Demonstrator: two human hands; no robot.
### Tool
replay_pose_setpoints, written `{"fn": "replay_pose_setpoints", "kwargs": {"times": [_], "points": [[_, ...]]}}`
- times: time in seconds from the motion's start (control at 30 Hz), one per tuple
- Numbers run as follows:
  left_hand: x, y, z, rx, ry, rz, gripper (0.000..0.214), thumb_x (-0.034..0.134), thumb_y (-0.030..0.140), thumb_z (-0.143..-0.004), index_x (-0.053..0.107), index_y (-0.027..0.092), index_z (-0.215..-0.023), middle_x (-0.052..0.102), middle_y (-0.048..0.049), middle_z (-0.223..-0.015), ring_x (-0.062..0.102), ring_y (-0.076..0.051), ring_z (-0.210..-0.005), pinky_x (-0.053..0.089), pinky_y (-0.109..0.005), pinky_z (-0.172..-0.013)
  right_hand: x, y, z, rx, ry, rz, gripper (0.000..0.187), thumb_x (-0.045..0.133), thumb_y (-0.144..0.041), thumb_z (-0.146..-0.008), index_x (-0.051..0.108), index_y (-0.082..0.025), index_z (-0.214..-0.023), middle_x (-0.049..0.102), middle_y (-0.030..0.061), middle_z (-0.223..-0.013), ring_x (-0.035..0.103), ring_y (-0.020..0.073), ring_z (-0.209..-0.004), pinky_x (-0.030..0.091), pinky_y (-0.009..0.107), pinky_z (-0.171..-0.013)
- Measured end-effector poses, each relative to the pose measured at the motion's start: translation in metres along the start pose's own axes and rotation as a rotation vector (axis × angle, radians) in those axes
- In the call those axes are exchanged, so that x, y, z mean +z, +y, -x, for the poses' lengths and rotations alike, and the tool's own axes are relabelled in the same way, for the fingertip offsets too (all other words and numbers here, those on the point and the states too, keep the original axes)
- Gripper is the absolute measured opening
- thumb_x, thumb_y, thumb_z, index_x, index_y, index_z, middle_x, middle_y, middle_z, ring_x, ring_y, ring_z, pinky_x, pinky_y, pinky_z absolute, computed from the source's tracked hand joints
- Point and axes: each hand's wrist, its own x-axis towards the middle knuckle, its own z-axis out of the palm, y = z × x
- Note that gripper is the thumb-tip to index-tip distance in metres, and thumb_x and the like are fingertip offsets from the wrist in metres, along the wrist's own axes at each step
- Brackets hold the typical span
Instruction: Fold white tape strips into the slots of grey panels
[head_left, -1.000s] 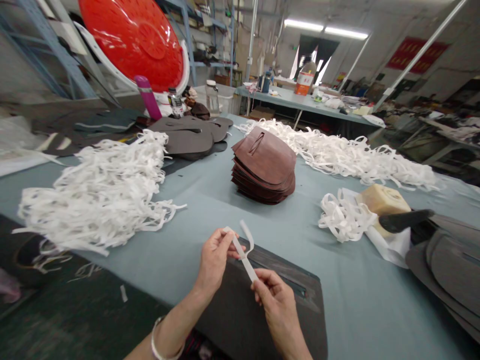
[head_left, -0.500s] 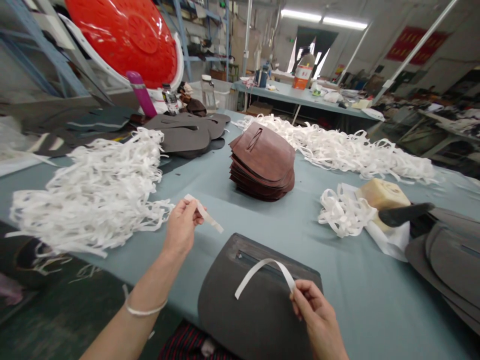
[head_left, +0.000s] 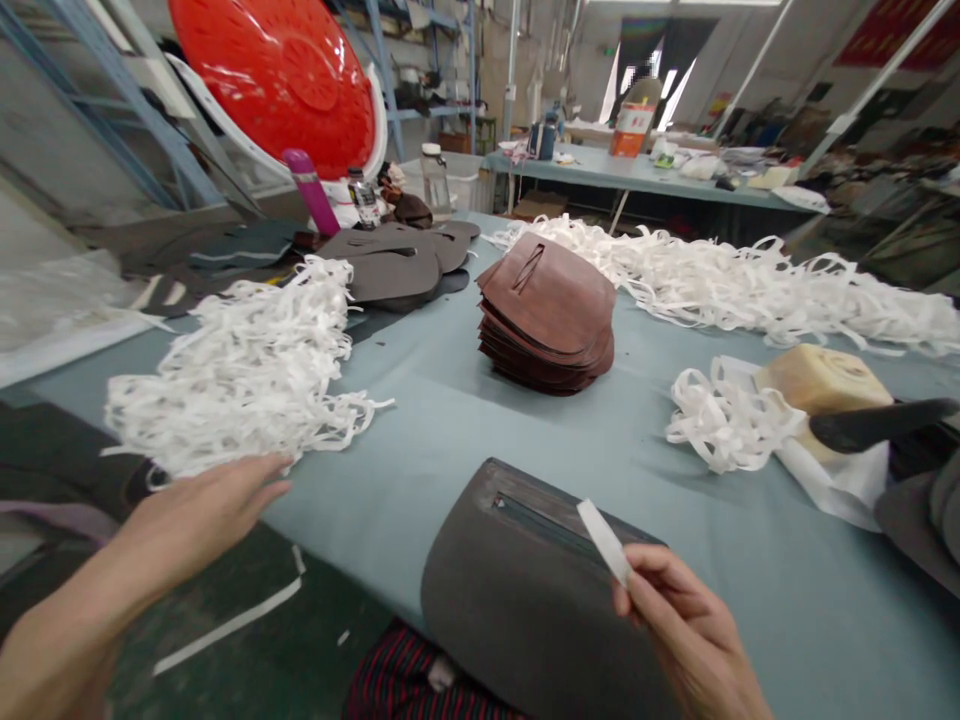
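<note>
Pinches a white strip, hidden at its lower end, in right hand; has left hand released before white pile, hiding its near edge; cannot see whole dark panel behind right hand.

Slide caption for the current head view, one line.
Right hand holding white strip over dark slotted panel; left hand near tangled white strips.

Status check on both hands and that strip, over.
Right grip: closed on white strip, above dark panel. Left grip: open, near strip pile. Brown stack beyond panel.
</note>
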Motion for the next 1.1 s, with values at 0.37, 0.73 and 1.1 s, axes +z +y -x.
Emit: {"fn": "replay_pose_setpoints", "kwargs": {"times": [0.37, 0.73, 1.1], "points": [[0.138, 0.127, 0.04, 0.422, -0.989, 0.16, 0.023, 0.048, 0.035, -0.087, 0.064, 0.022, -0.077, 0.06, 0.0015, -0.065, 0.053, -0.013, -0.059, 0.037, -0.02, -0.055, 0.009, 0.011, -0.009, -0.039, 0.087, 0.388, 0.02, 0.053, -0.036, -0.086, 0.066, -0.021, -0.081, 0.059, -0.0014, -0.065, 0.053, 0.0139, -0.063, 0.037, 0.024, -0.059], [0.196, 0.096, 0.004, 0.268, -0.607, -0.086, 0.025, 0.049, 0.04, -0.08, 0.061, 0.019, -0.073, 0.057, 0.0028, -0.06, 0.052, -0.014, -0.059, 0.032, -0.023, -0.056, -0.045, 0.074, -0.019, 0.185, 0.416, 0.695, 0.032, 0.05, -0.051, -0.081, 0.06, -0.021, -0.074, 0.062, -0.0004, -0.064, 0.056, 0.0172, -0.062, 0.037, 0.027, -0.06], [0.215, 0.079, -0.007, 0.121, -0.596, -0.185, 0.031, 0.048, 0.047, -0.076, 0.062, 0.019, -0.075, 0.063, 0.0011, -0.064, 0.057, -0.017, -0.062, 0.034, -0.024, -0.057, -0.058, 0.079, -0.027, 0.249, 0.534, 0.57, 0.029, 0.049, -0.045, -0.078, 0.063, -0.019, -0.073, 0.065, 0.0009, -0.062, 0.059, 0.0168, -0.06, 0.038, 0.026, -0.059]]}}
